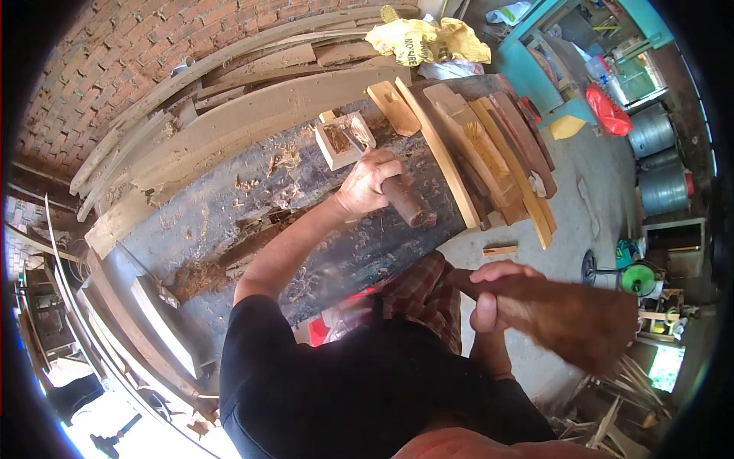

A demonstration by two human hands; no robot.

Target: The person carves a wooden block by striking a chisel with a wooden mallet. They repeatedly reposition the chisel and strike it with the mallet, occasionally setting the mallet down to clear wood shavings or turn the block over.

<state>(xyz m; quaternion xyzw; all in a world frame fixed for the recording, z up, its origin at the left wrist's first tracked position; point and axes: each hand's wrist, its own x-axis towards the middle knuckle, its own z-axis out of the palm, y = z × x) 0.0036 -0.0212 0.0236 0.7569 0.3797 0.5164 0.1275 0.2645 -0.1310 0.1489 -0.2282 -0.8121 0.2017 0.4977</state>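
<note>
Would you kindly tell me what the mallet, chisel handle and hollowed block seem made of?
The mallet is probably wood, judging by its brown, streaked surface; blur hides the finish. The chisel handle seems dark wood, perhaps worn smooth, given its sheen. The hollowed block looks like bare wood: pale, matte faces.

the wooden mallet [577, 317] has a blurred head.

Left forearm [294, 245]: bare, stretched forward from a bent elbow.
Left hand [372, 183]: well ahead of the chest, fingers curled in a firm grip.
Right forearm [491, 350]: mostly hidden from where I stand, so its bend is hard to judge.
Right hand [495, 297]: out to the right side, fingers closed, thumb opposite them.
</note>
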